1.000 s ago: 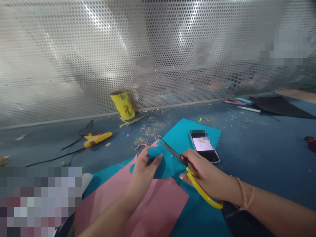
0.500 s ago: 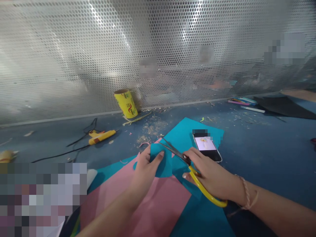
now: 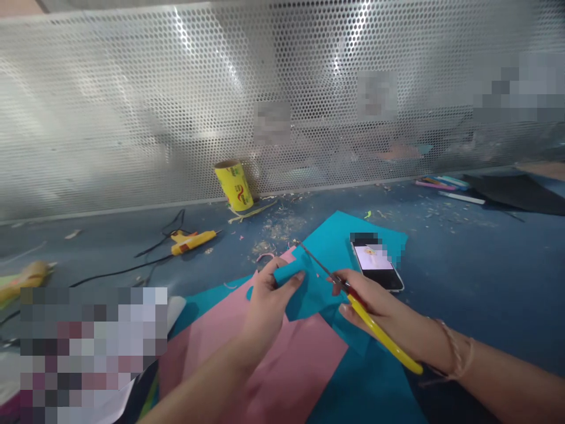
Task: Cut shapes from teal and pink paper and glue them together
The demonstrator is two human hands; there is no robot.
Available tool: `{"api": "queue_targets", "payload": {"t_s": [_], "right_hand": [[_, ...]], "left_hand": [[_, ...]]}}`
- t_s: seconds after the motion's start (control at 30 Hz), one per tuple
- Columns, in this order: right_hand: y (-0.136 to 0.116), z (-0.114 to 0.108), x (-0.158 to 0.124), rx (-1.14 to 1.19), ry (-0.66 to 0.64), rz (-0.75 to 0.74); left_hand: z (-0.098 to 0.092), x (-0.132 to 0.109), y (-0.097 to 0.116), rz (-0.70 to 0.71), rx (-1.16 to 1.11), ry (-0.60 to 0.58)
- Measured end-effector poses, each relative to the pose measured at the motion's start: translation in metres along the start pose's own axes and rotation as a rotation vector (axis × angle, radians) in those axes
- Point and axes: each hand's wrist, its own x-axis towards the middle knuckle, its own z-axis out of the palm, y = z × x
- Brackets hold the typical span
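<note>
Nearest, a matte pink sheet [image 3: 282,365] lies over a larger teal sheet [image 3: 366,394], both flat card with straight edges that run out of the bottom of the frame. Over them the left hand [image 3: 269,300] pinches a cut teal paper piece [image 3: 304,294], thumb on top and fingers beneath, holding it above the pink sheet. Just beside it the right hand [image 3: 388,321] is closed round the scissors [image 3: 383,333]. Their glossy yellow handle loop stretches back toward the wrist, and their thin steel blades lie almost together at the piece's far edge. Whether the blades bite the paper is too blurred to tell. A dark, glassy phone [image 3: 379,268] rests on the teal sheet's far corner, its screen lit and partly pixelated. Farther left on the scuffed blue table [image 3: 463,265], which is strewn with paper crumbs, lies a yellow glue gun [image 3: 194,241] with a black cord. A yellow roll [image 3: 235,185] leans against the perforated metal screen [image 3: 132,118], whose holes blur whatever is behind. A pixelated block hides the lower left corner.
</note>
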Motion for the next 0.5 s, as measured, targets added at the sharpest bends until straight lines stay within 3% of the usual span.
{"api": "queue_targets", "payload": {"t_s": [0.5], "right_hand": [[-0.0004, -0.0024, 0.0006, -0.016, -0.014, -0.008]], "left_hand": [[0.0003, -0.0004, -0.0011, 0.001, -0.012, -0.061]]}}
